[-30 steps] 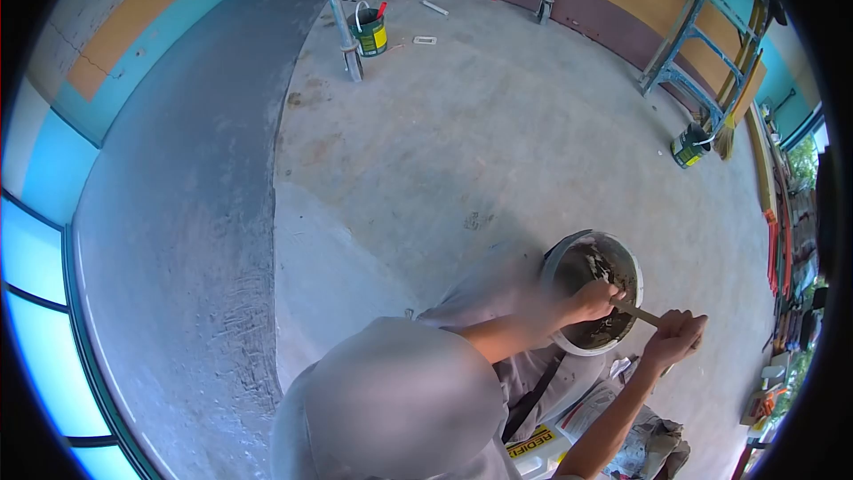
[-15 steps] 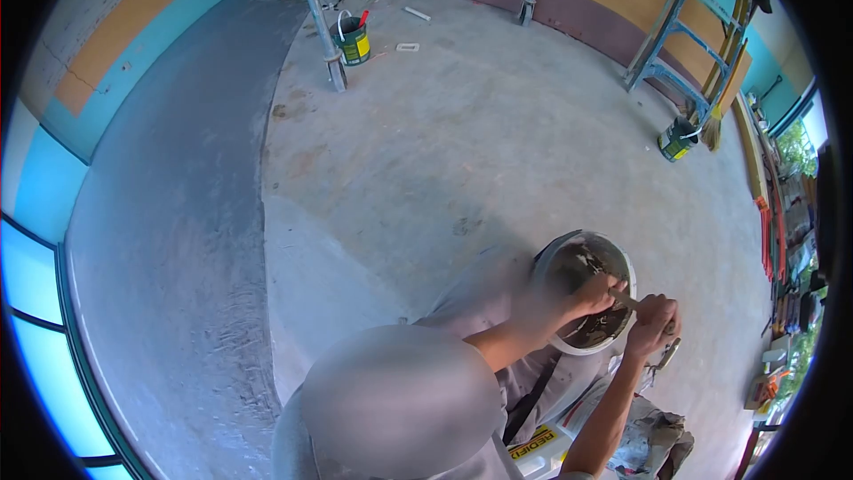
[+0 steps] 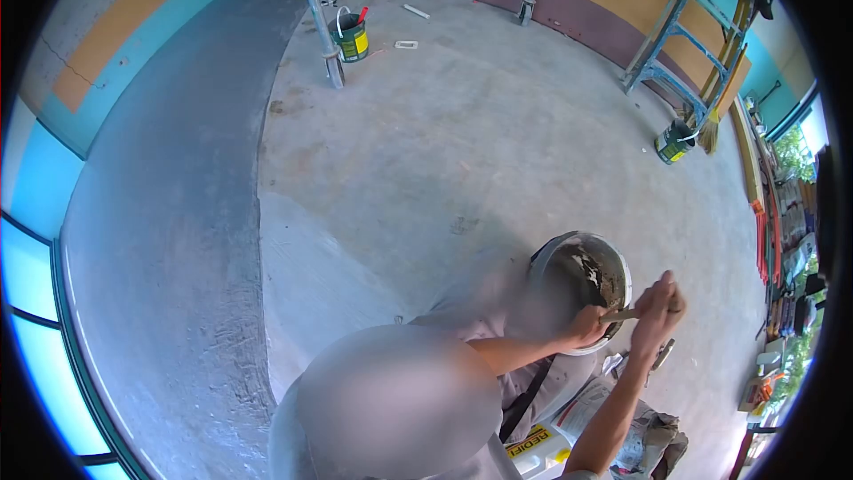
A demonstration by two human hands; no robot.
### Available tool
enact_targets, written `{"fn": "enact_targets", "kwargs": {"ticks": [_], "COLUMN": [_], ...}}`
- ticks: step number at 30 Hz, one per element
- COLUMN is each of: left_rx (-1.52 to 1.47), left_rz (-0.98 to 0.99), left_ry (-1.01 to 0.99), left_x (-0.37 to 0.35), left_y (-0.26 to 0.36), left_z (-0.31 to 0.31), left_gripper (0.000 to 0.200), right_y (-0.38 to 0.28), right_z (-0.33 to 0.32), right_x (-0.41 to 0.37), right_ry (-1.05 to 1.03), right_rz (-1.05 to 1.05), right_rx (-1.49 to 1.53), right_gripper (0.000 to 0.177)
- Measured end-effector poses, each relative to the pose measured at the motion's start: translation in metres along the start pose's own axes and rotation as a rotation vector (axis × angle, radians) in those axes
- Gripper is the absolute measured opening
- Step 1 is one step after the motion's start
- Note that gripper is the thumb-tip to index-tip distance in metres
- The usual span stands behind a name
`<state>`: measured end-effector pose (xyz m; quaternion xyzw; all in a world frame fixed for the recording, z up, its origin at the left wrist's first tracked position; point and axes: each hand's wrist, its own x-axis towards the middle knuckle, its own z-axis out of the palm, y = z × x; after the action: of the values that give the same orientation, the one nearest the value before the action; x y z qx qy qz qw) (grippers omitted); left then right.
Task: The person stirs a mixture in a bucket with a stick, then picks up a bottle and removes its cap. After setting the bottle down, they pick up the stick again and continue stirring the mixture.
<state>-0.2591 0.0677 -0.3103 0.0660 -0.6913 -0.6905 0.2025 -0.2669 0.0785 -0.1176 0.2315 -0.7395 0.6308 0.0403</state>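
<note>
A round bucket with grey, wet-looking mix on its inner wall stands in front of me. My left hand is closed at the bucket's near right rim, on one end of a flat, narrow scraper-like tool. My right hand is raised just outside the rim, its fingers wrapped round the tool's other end. Below my right hand lies another tool with a handle, beside a crumpled paper bag. A white container with a yellow label sits close to my legs.
A darker grey floor strip runs along the left wall. Farther off are a wheeled scaffold leg, a green pail with a red handle in it, a second pail, a ladder and a broom. Materials line the right side.
My left hand has come from inside the bucket toward its near right rim. My right hand has risen slightly, and the tool between them is more level.
</note>
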Motion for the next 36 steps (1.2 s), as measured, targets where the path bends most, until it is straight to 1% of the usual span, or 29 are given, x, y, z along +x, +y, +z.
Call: {"fn": "enact_targets", "kwargs": {"ticks": [2, 3, 4, 5, 7, 8, 11, 12, 13, 15, 17, 18, 19, 20, 21, 22, 25, 26, 29, 30, 31, 32, 33, 34, 35, 36], "left_rx": [-0.107, -0.05, 0.006, 0.065, 0.147, 0.183, 0.326, 0.382, 0.371, 0.221, 0.246, 0.186, 0.142, 0.097, 0.054, -0.066, -0.04, 0.018, 0.197, 0.261, 0.328, 0.355, 0.357, 0.355, 0.355, 0.328], "left_rz": [0.12, 0.11, 0.098, 0.085, 0.13, 0.152, 0.11, 0.093, 0.051, -0.14, -0.062, -0.003, -0.014, -0.03, -0.048, -0.037, 0.167, 0.182, 0.199, 0.202, 0.208, 0.208, 0.141, 0.071, 0.0, -0.02], "left_ry": [-0.035, -0.048, -0.061, -0.074, -0.107, -0.124, -0.114, -0.082, -0.095, -0.132, -0.145, -0.119, -0.139, -0.159, -0.178, -0.205, -0.168, -0.151, -0.129, -0.138, -0.149, -0.106, -0.11, -0.113, -0.114, -0.111], "left_x": [0.024, 0.034, 0.044, 0.052, 0.065, 0.066, 0.041, 0.033, 0.022, 0.003, -0.005, -0.007, 0.001, 0.005, 0.007, 0.014, 0.041, 0.05, 0.054, 0.052, 0.052, 0.041, 0.036, 0.025, 0.014, 0.005], "left_y": [-0.01, -0.012, -0.012, -0.012, -0.024, -0.025, -0.021, -0.02, -0.019, 0.004, -0.003, -0.01, -0.013, -0.014, -0.016, -0.011, -0.016, -0.017, -0.026, -0.029, -0.031, -0.013, -0.007, -0.006, -0.006, -0.004], "left_z": [-0.009, -0.015, -0.023, -0.03, -0.043, -0.045, -0.048, -0.046, -0.044, -0.034, -0.009, 0.007, 0.013, 0.018, 0.019, 0.011, -0.012, -0.021, -0.034, -0.035, -0.037, -0.047, -0.048, -0.042, -0.035, -0.026], "left_gripper": [0.037, 0.038, 0.038, 0.039, 0.04, 0.041, 0.043, 0.043, 0.041, 0.038, 0.035, 0.032, 0.032, 0.031, 0.03, 0.031, 0.032, 0.033, 0.034, 0.035, 0.035, 0.036, 0.036, 0.036, 0.036, 0.036], "right_y": [0.02, 0.03, 0.039, 0.045, 0.049, 0.044, 0.043, 0.041, 0.037, 0.025, 0.008, 0.001, -0.005, -0.01, -0.007, 0.003, 0.045, 0.05, 0.051, 0.047, 0.044, 0.041, 0.038, 0.033, 0.028, 0.021], "right_z": [0.003, 0.003, 0.0, -0.005, -0.009, -0.011, -0.034, -0.039, -0.044, -0.052, -0.053, -0.049, -0.044, -0.033, -0.027, -0.022, -0.021, -0.022, -0.025, -0.026, -0.031, -0.04, -0.047, -0.048, -0.051, -0.055], "right_x": [-0.013, -0.02, -0.024, -0.022, -0.022, -0.022, -0.013, -0.011, -0.005, 0.006, 0.012, 0.014, 0.014, 0.008, 0.001, -0.008, -0.029, -0.03, -0.027, -0.024, -0.02, -0.013, -0.007, 0.0, 0.006, 0.012], "right_ry": [-0.043, -0.065, -0.056, -0.05, -0.023, 0.018, 0.165, 0.159, 0.177, 0.209, 0.176, 0.155, 0.136, 0.141, 0.1, 0.076, 0.02, 0.005, 0.044, 0.2, 0.193, 0.19, 0.186, 0.233, 0.226, 0.218], "right_rz": [-0.232, -0.349, -0.382, -0.361, -0.305, -0.241, -0.064, -0.063, -0.008, 0.108, 0.148, 0.143, 0.137, 0.101, 0.03, -0.038, -0.296, -0.39, -0.233, -0.128, -0.08, -0.036, 0.006, 0.051, 0.09, 0.128], "right_rx": [-0.169, -0.253, -0.198, -0.016, 0.346, 0.42, 0.575, 0.595, 0.588, 0.573, 0.427, 0.349, 0.272, 0.19, 0.077, 0.011, -0.109, -0.137, 0.417, 0.435, 0.478, 0.522, 0.565, 0.595, 0.56, 0.526], "right_gripper": [0.045, 0.045, 0.045, 0.045, 0.044, 0.045, 0.046, 0.045, 0.045, 0.046, 0.047, 0.047, 0.046, 0.045, 0.045, 0.045, 0.045, 0.045, 0.044, 0.045, 0.045, 0.046, 0.046, 0.047, 0.047, 0.047]}}
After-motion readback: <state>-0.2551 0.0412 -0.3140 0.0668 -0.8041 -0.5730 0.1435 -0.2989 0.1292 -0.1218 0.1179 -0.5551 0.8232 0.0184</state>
